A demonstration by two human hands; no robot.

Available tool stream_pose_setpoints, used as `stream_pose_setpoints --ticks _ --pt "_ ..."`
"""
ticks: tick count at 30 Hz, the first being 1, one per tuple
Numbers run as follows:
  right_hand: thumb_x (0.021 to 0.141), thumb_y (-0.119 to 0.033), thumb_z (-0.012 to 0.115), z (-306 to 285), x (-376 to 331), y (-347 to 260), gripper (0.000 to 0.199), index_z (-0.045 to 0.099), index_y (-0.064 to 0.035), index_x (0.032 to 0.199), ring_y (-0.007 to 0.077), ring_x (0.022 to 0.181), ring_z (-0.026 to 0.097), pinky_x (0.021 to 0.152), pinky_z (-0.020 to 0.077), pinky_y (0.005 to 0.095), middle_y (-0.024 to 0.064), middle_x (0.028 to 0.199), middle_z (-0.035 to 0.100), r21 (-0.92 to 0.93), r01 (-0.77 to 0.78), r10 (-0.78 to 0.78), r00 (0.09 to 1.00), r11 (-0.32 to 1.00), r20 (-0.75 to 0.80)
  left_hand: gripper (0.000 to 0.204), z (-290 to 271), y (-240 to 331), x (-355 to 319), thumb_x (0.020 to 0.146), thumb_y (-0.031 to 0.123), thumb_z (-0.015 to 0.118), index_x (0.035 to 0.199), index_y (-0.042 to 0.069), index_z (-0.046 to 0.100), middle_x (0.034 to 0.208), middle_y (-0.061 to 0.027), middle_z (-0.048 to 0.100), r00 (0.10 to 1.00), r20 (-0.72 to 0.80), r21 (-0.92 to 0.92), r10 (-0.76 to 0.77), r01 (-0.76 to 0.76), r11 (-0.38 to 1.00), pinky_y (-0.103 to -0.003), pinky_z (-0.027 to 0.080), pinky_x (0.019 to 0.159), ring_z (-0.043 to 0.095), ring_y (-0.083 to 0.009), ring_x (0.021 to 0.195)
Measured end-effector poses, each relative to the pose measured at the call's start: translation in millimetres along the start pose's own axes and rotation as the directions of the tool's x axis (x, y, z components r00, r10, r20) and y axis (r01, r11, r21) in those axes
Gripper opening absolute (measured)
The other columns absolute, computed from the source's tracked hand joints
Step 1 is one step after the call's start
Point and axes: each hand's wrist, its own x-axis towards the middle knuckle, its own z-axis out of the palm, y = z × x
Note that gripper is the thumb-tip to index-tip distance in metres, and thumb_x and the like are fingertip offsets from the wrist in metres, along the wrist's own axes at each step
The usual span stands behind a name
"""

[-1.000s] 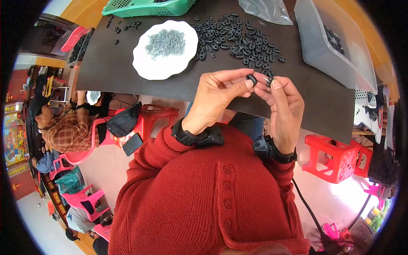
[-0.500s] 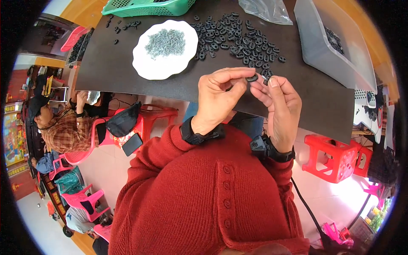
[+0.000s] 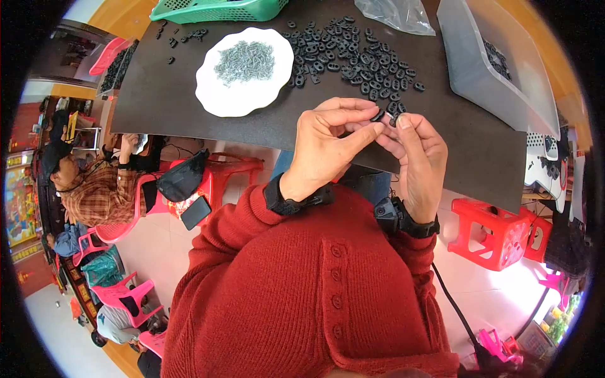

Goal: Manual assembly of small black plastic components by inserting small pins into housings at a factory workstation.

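Note:
My left hand [image 3: 331,142] pinches a small black oval cord lock piece [image 3: 377,115] between thumb and fingertips above the table's near edge. Close beside it, my right hand [image 3: 419,154] is closed, thumb against forefinger, on a small part with a shiny metal bit, probably a spring [image 3: 391,117]; the fingers partly hide it. The two held parts are nearly touching, and I cannot tell whether they meet. Just beyond the hands lies a spread pile of black two-hole cord lock pieces [image 3: 365,60]. To its left, a white scalloped plate [image 3: 217,104] bears a heap of small metal springs [image 3: 244,62].
A green basket [image 3: 220,11] stands at the far left of the dark table [image 3: 170,113], near several loose black bits [image 3: 172,42]. A clear plastic bag [image 3: 396,14] and a translucent bin [image 3: 498,94] are at the right. Red stools [image 3: 488,233] and a seated person [image 3: 94,189] are beyond.
My left thumb has straightened toward the fingertips, and the black piece it holds has tilted and come slightly closer to the right hand. The right hand has hardly moved.

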Motion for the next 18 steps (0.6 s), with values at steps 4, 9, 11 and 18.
stream_pose_setpoints --ticks 4,9,11,18 --pt "0.115 -0.016 0.064 1 0 0 0.021 0.072 0.0035 0.116 0.0195 0.107 0.078 0.099 0.066 0.0359 0.0134 0.116 0.079 -0.005 0.004 -0.004 1.0 1.0 0.017 0.025 -6 -6 2 0.096 -0.004 0.085 0.121 -0.002 0.085 0.124 -0.0145 0.079 1.0 0.011 0.085 -0.002 0.001 0.996 -0.031 0.062 0.099 0.075 -0.0177 0.112" --pt "0.116 -0.015 0.064 -1 0 3 0.019 0.071 0.0028 0.114 0.0179 0.105 0.077 0.097 0.066 0.035 0.0115 0.113 0.078 -0.081 0.017 -0.017 1.0 0.997 0.011 0.027 -5 3 2 0.095 -0.007 0.084 0.121 -0.002 0.084 0.12 -0.0123 0.078 0.994 0.023 -0.015 -0.104 0.104 0.994 -0.028 0.062 0.092 0.074 -0.0135 0.106" --pt "0.116 -0.015 0.064 1 0 3 0.019 0.071 0.0026 0.114 0.0173 0.104 0.077 0.096 0.0659 0.0349 0.0112 0.113 0.078 -0.07 0.012 -0.011 1.0 0.997 0.011 0.028 -2 7 0 0.095 -0.008 0.084 0.122 -0.001 0.084 0.116 -0.0106 0.078 0.986 0.024 -0.144 -0.167 0.169 0.975 -0.027 0.062 0.09 0.074 -0.012 0.104" --pt "0.115 -0.014 0.064 1 -2 -2 0.017 0.071 0.0019 0.114 0.0153 0.102 0.077 0.095 0.0653 0.0335 0.01 0.112 0.078 -0.019 0.0 0.001 1.0 1.0 0.029 0.031 -5 18 -5 0.092 -0.006 0.086 0.123 -0.001 0.084 0.106 -0.0047 0.075 0.989 0.029 0.354 0.142 -0.143 0.924 -0.024 0.061 0.084 0.073 -0.0097 0.093"
